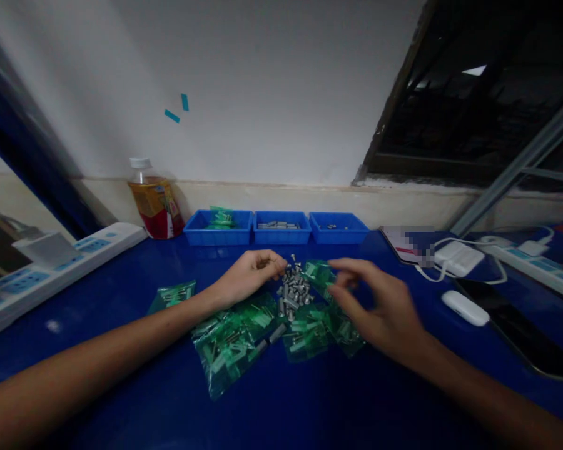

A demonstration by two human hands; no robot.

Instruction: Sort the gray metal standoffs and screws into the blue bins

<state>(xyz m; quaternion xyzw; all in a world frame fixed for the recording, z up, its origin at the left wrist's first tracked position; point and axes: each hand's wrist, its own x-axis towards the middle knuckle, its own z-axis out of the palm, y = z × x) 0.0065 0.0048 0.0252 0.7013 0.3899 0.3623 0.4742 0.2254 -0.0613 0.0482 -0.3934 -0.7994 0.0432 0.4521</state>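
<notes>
A loose pile of small grey metal fasteners (294, 289) lies mid-table. My left hand (251, 272) is at the pile's upper left edge, its fingertips pressed together; whatever they may hold is too small to make out. To the right, my right hand (380, 303) is slightly blurred, thumb and forefinger apart, beside a green plastic bag (316, 272). Whether it touches that bag is unclear. More green bags with metal parts surround the pile: a large one (228, 347) under my left wrist, another (307, 334) in front. A grey cylindrical piece (277, 333) lies between them.
Along the wall stand three blue trays: one (218, 236) with a green bag, one (281, 236) with metal pins, one (338, 237) with few small parts. A drink bottle (154, 203) and power strip (107, 240) are left; earbud case (465, 307), phone (520, 331) and charger (458, 258) right.
</notes>
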